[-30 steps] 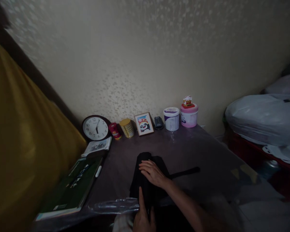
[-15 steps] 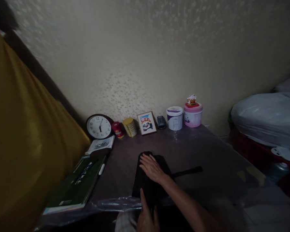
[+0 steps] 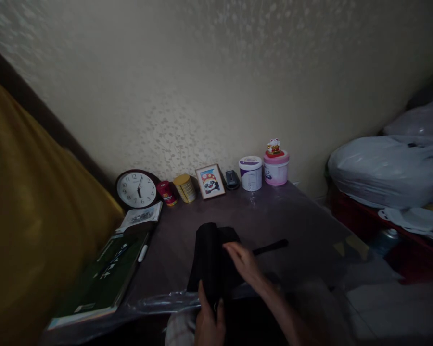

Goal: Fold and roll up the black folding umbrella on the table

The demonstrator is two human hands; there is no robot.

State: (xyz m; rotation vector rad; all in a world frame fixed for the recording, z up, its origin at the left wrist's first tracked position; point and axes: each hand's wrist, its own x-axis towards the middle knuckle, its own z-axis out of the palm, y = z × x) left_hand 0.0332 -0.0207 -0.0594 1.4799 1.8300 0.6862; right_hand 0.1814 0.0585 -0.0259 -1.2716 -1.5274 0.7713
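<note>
A black folded cloth item (image 3: 206,254) lies at the front of the table, a thick rolled or folded part on its left and a flatter flap on its right. My left hand (image 3: 209,324) grips its near end, one finger along the left side and the thumb on the right. A small shiny ring shows beside that thumb. My right hand (image 3: 243,262) is at the right flap, its fingers bent together against the cloth near the fold; the thumb is hidden. A black strap (image 3: 272,247) sticks out to the right beyond the right hand.
A clock (image 3: 136,189), red can (image 3: 166,193), yellow tin (image 3: 184,187), framed panda picture (image 3: 210,181), white-purple tub (image 3: 250,174) and pink tub (image 3: 276,168) line the wall. Left lies a green book (image 3: 104,278) with a white marker (image 3: 142,253). A yellow curtain (image 3: 39,216) hangs beside it.
My right hand has gone from lying flat on the black cloth to its right flap, fingers now bent. My left hand keeps its hold. The view has shifted slightly right.
</note>
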